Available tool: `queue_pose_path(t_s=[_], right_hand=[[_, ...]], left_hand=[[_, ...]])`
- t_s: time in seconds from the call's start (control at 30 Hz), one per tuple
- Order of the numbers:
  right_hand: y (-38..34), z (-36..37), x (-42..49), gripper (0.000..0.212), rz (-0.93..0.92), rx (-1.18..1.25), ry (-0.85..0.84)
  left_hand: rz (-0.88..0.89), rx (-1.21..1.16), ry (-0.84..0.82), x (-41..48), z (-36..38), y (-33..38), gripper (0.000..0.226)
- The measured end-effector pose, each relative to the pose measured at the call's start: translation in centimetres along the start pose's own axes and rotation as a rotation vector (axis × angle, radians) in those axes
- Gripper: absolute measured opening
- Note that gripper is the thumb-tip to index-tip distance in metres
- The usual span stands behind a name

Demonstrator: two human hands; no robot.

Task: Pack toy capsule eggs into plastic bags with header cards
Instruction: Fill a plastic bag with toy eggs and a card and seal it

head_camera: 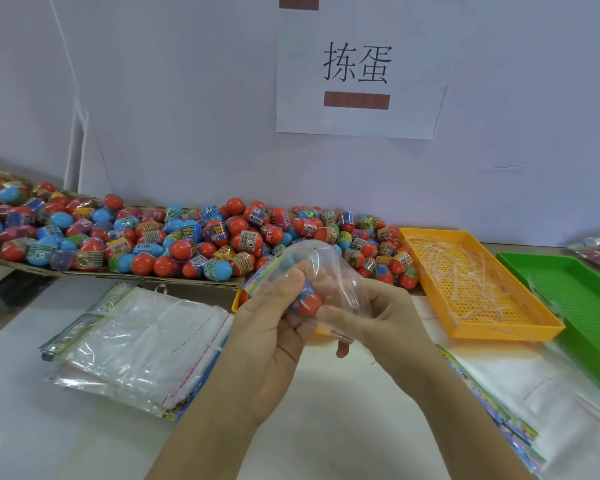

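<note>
Head view: left hand [274, 327] and right hand [378, 317] grip a clear bag [312, 261] of capsule eggs [305, 303] over the bench's [326, 427] open middle, between bag stack [136, 344] and orange tray [551, 329]; loose eggs [187, 237] line the far edge.

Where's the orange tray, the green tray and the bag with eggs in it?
orange tray [506, 333]: head view, on its near rim.
green tray [575, 292]: head view, on its bare floor.
bag [312, 254]: head view, on its clear plastic top.
</note>
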State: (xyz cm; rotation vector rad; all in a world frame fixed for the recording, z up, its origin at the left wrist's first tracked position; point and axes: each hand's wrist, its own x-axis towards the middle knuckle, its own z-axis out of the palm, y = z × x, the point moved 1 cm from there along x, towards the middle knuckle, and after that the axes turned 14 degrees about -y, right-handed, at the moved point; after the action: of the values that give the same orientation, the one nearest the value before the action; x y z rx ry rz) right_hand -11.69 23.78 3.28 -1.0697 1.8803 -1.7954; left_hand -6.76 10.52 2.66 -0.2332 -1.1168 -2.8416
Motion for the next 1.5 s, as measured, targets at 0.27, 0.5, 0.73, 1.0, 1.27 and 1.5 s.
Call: queue_pose_path(t_s=[0.27,0.5,0.73,1.0,1.27,1.5], right_hand=[[0.2,0.3,0.0,0.024,-0.003,0.007,0.073],[0.4,0.7,0.2,0.020,-0.005,0.016,0.142],[0.2,0.5,0.2,0.015,0.009,0.179,0.158],[1.9,-2.6,0.7,0.017,0.166,0.157,0.483],[4.4,-1.9,7.3,0.028,0.331,-0.958,0.245],[5.5,-1.6,9.4,0.031,0.497,-1.064,0.284]], left_hand=[[-0.024,0.000,0.006,0.0,0.1,-0.4,0.020],[-0.032,-0.043,0.053,0.3,0.2,-0.7,0.016],[0.055,-0.257,0.135,0.4,-0.3,0.4,0.034],[0.266,-0.354,0.288,0.6,-2.7,4.4,0.029],[0.251,-0.360,0.241,0.9,-3.1,3.7,0.024],[0.200,-0.373,0.203,0.9,-2.9,3.3,0.026]])
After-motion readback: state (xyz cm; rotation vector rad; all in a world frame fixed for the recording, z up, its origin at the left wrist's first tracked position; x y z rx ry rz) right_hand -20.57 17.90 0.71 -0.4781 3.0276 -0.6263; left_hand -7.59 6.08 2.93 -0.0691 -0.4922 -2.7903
